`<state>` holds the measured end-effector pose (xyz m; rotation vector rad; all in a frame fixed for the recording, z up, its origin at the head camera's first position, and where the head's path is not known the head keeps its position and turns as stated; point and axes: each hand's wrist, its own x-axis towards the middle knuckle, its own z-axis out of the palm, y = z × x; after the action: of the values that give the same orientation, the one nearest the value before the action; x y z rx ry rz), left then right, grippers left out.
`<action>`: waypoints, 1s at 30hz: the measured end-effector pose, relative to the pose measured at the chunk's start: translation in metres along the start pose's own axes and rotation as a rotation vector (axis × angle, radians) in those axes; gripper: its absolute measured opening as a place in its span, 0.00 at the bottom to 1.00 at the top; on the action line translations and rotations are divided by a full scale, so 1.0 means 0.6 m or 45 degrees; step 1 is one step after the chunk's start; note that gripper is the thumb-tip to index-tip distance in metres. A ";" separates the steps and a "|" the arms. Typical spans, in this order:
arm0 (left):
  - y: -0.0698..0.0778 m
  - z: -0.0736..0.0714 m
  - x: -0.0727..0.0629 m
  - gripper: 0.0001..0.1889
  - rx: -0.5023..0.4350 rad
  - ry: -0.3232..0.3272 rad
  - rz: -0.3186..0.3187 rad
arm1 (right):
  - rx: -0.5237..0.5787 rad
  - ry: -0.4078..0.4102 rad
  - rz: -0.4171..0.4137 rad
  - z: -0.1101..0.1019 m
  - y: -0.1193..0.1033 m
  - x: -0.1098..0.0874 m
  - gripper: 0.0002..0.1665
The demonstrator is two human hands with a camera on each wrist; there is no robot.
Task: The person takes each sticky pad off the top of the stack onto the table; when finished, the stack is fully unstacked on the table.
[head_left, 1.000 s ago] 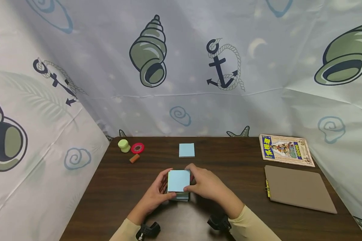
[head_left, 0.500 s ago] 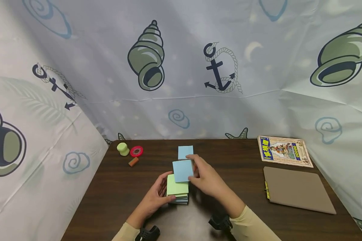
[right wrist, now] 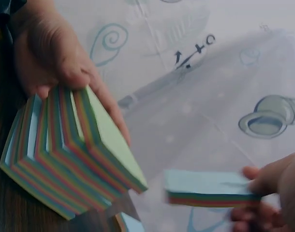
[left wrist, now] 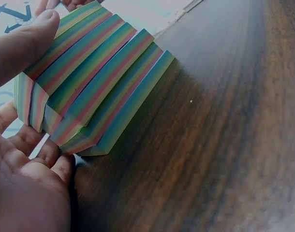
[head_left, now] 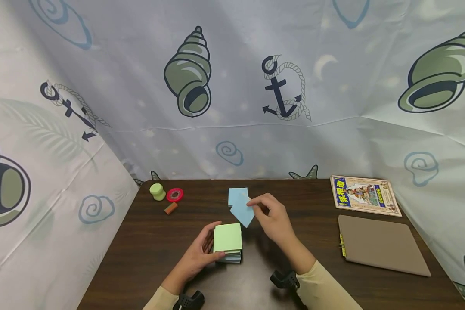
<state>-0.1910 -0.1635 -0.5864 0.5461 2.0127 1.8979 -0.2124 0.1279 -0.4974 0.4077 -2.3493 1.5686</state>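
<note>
My left hand point(head_left: 195, 249) grips the side of a stack of sticky note pads point(head_left: 227, 237), thumb at the near side and fingers at the far left. The top pad is pale green, and the pads' rainbow-striped edges point(left wrist: 104, 77) show in the left wrist view. Beyond the stack, my right hand point(head_left: 273, 219) pinches a light blue sticky note pad point(head_left: 241, 213) by one side; it is turned cornerwise. In the right wrist view this blue pad point(right wrist: 205, 182) is apart from the stack. Another light blue pad point(head_left: 234, 193) lies farther back on the table, partly covered by the held one.
At the back left are a pale green knob-shaped object point(head_left: 157, 192), a red disc point(head_left: 175, 194) and a small orange-brown block point(head_left: 171, 208). On the right lie a printed Chinese-lettered board or booklet point(head_left: 366, 195) and a flat grey-brown panel point(head_left: 383, 244). A patterned curtain point(head_left: 232, 107) hangs behind.
My right hand has lifted the blue pad off the top of the stack and carried it away toward the back pad, turning it. The green pad beneath is uncovered. My left hand keeps its grip.
</note>
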 end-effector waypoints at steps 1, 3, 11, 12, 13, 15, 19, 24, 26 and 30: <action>0.000 0.000 0.000 0.52 0.002 0.000 -0.003 | 0.027 0.045 -0.018 -0.001 0.003 0.002 0.12; 0.001 0.000 0.000 0.51 0.004 -0.004 0.000 | 0.066 0.135 -0.050 -0.005 0.011 0.005 0.13; -0.005 -0.003 0.001 0.50 0.018 0.004 0.012 | 0.186 0.374 0.070 -0.021 0.081 0.020 0.09; -0.005 -0.003 0.001 0.50 0.023 0.001 0.018 | 0.218 0.402 0.096 -0.022 0.093 0.020 0.08; -0.006 -0.003 0.001 0.50 0.025 0.002 0.016 | 0.252 0.430 0.120 -0.022 0.105 0.020 0.08; -0.006 -0.002 0.001 0.50 0.030 -0.002 0.015 | 0.317 0.476 0.162 -0.020 0.128 0.017 0.09; -0.005 0.001 0.000 0.50 0.020 -0.004 0.003 | 0.438 0.531 0.226 -0.013 0.164 0.011 0.11; -0.005 0.002 0.001 0.50 0.017 0.005 0.005 | 0.530 0.541 0.262 -0.012 0.188 0.012 0.13; -0.005 0.001 0.002 0.51 0.016 0.006 0.001 | 0.526 0.515 0.284 -0.013 0.192 0.012 0.13; -0.007 0.000 0.001 0.51 0.017 0.007 0.000 | 0.440 0.435 0.366 -0.014 0.197 0.013 0.15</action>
<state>-0.1920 -0.1633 -0.5904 0.5455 2.0299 1.8894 -0.2645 0.1789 -0.5913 -0.1335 -1.9437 2.0001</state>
